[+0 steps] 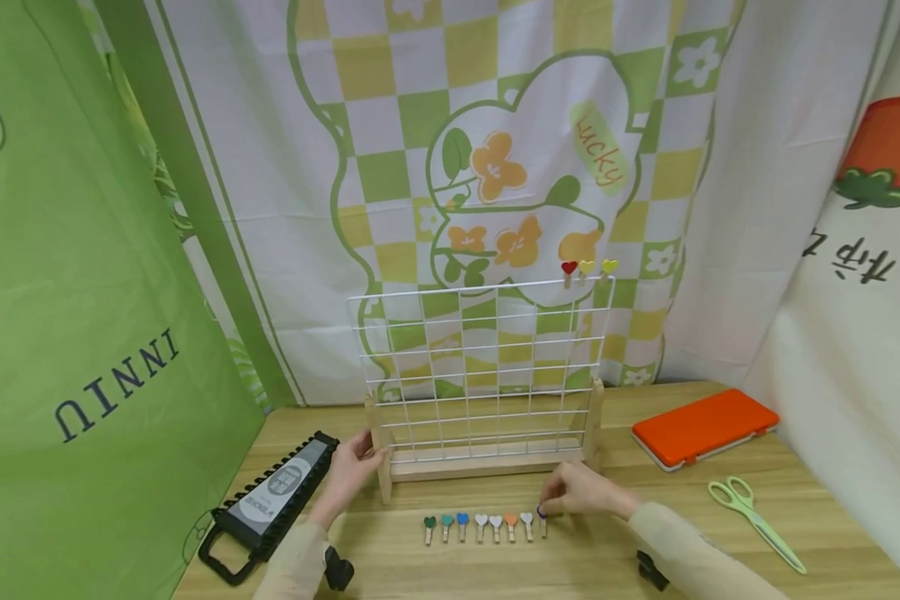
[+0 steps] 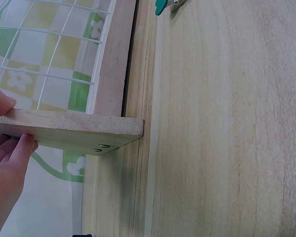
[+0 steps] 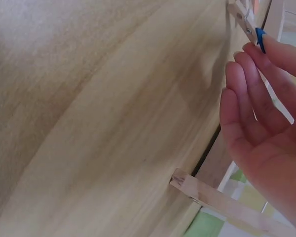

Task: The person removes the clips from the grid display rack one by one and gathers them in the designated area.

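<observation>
My left hand (image 1: 351, 467) pinches the wooden side leg (image 2: 69, 127) of a white wire grid rack, thumb on one face and fingers on the other. With thumb and forefinger, my right hand (image 1: 587, 490) pinches the dark-blue heart of a small wooden clothespin (image 3: 247, 23), whose lower part points down at the tabletop; whether it touches the wood I cannot tell. Beside it runs a row of heart clothespins, among them an orange one (image 1: 511, 525), a blue one (image 1: 462, 525) and a dark-green one (image 1: 429, 528). A red heart clothespin (image 1: 568, 269) and two yellow ones sit on the rack's top right.
A black-handled saw in a toothed dark sleeve (image 1: 277, 500) lies left of my left hand. To the right are an orange flat case (image 1: 705, 425) and light-green scissors (image 1: 757, 525). Printed curtains (image 1: 255, 208) hang behind and at both sides of the wooden table (image 1: 390, 575).
</observation>
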`<state>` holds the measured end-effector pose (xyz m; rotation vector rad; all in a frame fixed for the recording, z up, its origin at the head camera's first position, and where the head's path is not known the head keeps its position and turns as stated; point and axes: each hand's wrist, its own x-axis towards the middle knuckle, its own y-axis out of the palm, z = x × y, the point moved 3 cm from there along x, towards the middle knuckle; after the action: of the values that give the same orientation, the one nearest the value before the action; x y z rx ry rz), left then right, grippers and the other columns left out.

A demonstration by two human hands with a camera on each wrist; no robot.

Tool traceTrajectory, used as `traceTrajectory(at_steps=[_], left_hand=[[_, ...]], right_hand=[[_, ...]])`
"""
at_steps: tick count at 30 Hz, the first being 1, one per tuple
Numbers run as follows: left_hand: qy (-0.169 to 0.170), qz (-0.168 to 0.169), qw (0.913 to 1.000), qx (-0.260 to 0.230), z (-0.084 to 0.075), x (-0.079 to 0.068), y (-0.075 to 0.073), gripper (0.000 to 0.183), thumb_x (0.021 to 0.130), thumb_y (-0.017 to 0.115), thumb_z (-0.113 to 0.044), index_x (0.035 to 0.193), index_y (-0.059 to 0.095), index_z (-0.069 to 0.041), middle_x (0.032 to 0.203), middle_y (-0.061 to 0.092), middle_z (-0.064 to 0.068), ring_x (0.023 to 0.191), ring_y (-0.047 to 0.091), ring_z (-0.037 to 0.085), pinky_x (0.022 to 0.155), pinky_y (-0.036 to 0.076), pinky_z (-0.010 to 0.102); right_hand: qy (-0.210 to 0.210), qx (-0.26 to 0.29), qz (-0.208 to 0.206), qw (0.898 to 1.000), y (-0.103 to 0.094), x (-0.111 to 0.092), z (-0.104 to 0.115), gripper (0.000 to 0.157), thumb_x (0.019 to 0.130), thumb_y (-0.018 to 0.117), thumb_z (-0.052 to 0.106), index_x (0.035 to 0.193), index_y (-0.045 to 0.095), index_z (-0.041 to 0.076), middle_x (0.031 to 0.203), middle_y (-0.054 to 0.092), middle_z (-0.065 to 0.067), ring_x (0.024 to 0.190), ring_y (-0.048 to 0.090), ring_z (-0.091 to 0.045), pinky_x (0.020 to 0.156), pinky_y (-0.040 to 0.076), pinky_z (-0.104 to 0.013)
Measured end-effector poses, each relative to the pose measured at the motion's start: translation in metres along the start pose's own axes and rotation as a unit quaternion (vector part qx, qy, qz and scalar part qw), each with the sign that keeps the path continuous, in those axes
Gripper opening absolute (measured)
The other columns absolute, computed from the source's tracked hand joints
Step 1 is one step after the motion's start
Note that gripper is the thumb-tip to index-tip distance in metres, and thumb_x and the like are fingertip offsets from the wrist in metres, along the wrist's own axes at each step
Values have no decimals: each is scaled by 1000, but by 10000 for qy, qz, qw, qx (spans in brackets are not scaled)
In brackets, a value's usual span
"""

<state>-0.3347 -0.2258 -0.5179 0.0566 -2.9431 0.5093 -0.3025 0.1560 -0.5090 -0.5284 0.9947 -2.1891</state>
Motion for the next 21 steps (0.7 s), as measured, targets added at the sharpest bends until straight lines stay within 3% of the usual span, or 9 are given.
traceTrajectory(at_steps=[7, 21], left_hand=[[-33, 16, 10000, -20, -1, -1, 0, 59, 92, 63, 1, 143, 39, 16, 139, 50, 37, 129, 52, 47, 104, 54, 42], [-7, -5, 10000, -9, -4, -1, 0, 58, 92, 63, 1, 143, 40, 16, 137, 52, 38, 128, 54, 47, 103, 55, 40]], right_hand=[[347, 243, 179, 9989, 4, 2, -7, 10, 86, 74, 14, 84, 77, 5, 72, 73, -4, 59, 49, 8, 52, 46, -10], [315, 291, 249, 9988, 7, 4, -7, 7, 84, 75, 10, 87, 78, 3, 77, 75, -5, 63, 56, 6, 55, 50, -11]])
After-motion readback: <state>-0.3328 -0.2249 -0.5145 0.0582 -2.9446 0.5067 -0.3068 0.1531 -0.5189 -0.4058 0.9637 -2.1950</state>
